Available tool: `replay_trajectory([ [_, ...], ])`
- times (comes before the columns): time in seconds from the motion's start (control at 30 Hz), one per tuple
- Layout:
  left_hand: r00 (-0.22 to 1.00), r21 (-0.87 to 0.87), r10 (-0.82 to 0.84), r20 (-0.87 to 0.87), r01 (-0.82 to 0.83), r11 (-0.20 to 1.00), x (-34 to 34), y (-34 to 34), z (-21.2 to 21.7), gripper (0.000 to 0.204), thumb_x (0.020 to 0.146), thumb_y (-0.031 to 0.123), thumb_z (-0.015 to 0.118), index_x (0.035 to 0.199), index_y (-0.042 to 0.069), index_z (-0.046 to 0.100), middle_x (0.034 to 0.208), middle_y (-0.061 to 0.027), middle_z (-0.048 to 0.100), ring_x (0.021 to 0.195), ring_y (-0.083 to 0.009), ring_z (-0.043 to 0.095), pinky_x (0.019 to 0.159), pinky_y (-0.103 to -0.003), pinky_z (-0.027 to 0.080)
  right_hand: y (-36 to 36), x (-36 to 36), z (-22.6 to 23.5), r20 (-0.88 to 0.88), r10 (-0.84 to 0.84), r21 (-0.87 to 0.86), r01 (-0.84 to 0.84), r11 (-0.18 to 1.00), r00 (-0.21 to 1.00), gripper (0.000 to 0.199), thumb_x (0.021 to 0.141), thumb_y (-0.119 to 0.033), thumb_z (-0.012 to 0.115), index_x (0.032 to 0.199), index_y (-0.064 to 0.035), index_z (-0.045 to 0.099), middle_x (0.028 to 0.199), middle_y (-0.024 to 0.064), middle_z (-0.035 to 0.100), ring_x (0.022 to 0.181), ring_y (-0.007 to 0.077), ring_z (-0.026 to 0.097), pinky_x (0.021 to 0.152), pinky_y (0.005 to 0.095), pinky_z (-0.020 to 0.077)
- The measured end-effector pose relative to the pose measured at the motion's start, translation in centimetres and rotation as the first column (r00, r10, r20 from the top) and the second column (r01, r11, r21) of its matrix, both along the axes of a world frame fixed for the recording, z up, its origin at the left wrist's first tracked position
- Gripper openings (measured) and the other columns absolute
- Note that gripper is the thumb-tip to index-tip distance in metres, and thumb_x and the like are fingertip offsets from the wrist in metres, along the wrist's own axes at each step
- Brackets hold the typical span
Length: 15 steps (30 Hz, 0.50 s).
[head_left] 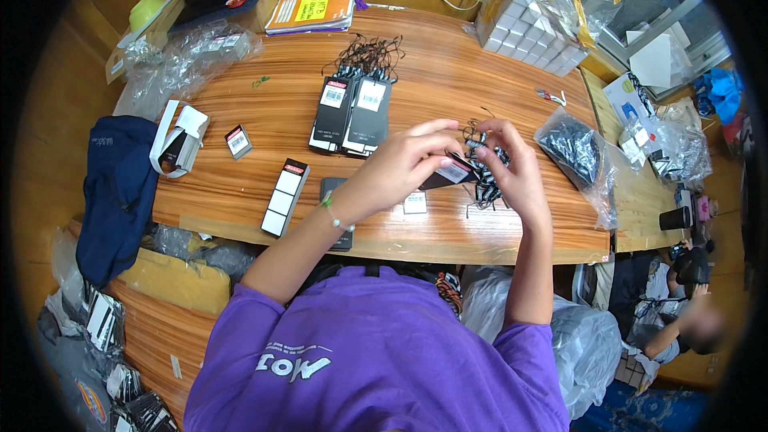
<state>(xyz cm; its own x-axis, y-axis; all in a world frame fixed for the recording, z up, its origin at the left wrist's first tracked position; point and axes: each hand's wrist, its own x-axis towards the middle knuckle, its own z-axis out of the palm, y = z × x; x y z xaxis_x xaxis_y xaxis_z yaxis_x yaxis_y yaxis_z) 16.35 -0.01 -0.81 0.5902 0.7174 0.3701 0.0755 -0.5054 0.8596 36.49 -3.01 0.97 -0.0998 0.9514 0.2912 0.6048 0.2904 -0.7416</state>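
A dark hang tag (438,181) with a white label is pinched between the thumb and fingers of my left hand (416,150). Close beside it, the thumb and curled fingers of my right hand (514,162) grip a thin black cord (474,144) at the tag's upper end. Under both hands lies a tangled pile of black cords with pale pieces (488,192). A small white label card (415,203) rests on the table below the tag. Partly covered by my left forearm is a dark stack of tags (340,238).
Two stacks of corded tags (368,116) stand ahead. To the left are a label-faced stack (285,197), a small stack (238,142) and a white box (190,128). A plastic bag of black cords (572,148) lies right, with wrapped white boxes (532,24) behind.
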Motion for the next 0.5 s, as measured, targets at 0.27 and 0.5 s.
replay_trajectory([
  [0.27, 0.998, -0.301, -0.058, 0.004, 0.056, 0.952, -0.8, 1.1, -0.9, 0.015, 0.086, 0.008, 0.054, 0.097, -0.001, 0.061, 0.084, -0.0040, 0.064, 0.080, -0.0082, 0.059, 0.072, -0.023, 0.047, -1.3, 2.7, 0.6, -0.731, 0.105, -0.171, -0.330, 0.928, 0.674, 0.019, 0.081, -0.004, 0.059, 0.099, -0.0006, 0.054, 0.069, 0.0017, 0.054, 0.065, 0.0110, 0.053, 0.062, 0.0252, 0.0431],
  [0.5, 0.994, -0.419, -0.070, 0.082, 0.098, 0.903, -2.2, 0.7, -1.8, 0.014, 0.087, 0.005, 0.054, 0.098, -0.001, 0.058, 0.090, -0.0027, 0.063, 0.085, -0.0073, 0.058, 0.077, -0.022, 0.046, -2.0, 0.3, 0.6, -0.949, 0.214, 0.125, -0.350, 0.928, 0.230, 0.018, 0.082, -0.002, 0.053, 0.100, 0.0013, 0.055, 0.090, 0.0180, 0.063, 0.085, 0.0253, 0.061, 0.085, 0.0374, 0.0440],
])
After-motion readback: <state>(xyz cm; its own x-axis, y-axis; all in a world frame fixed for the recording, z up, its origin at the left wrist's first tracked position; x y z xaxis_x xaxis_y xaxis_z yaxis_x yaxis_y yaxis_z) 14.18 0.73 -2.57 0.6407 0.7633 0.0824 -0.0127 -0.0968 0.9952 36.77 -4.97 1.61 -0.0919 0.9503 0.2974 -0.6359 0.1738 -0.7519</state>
